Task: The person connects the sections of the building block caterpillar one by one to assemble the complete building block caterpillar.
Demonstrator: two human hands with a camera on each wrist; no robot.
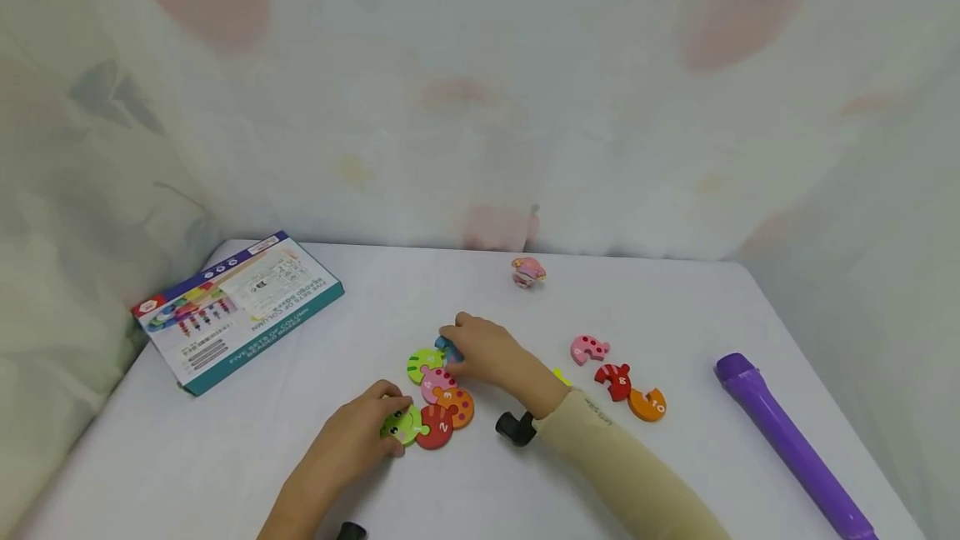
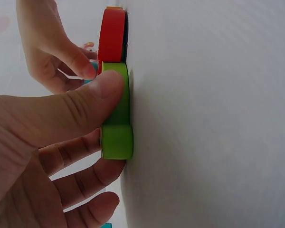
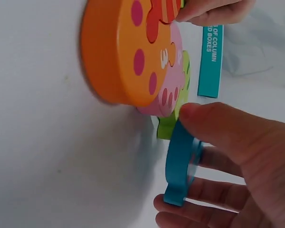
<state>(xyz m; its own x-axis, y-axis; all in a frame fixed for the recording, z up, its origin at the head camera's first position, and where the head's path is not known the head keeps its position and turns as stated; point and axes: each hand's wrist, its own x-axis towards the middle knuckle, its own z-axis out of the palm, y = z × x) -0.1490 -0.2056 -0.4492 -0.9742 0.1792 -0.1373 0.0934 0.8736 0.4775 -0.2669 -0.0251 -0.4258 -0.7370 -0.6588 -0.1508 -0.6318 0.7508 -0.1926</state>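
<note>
My left hand (image 1: 360, 423) grips the green smiling-face puzzle piece (image 1: 405, 427) between thumb and fingers, flat on the white table. Joined to that face in a curving row are a red piece (image 1: 435, 432) marked 2, an orange dotted piece (image 1: 463, 408), a pink dotted piece (image 1: 435, 386) and a striped green piece (image 1: 422, 366). At the far end of this row, my right hand (image 1: 491, 354) pinches a blue piece (image 3: 179, 156). In the right wrist view the blue piece is tilted, beside the green one; whether they interlock I cannot tell.
Loose pink (image 1: 588, 348), red (image 1: 617, 382) and orange (image 1: 647, 405) pieces lie to the right, with a yellow bit (image 1: 560, 376) partly behind my right wrist. A box (image 1: 240, 307) lies back left, a small pink figure (image 1: 528, 272) at the back, a purple tube (image 1: 795, 444) far right.
</note>
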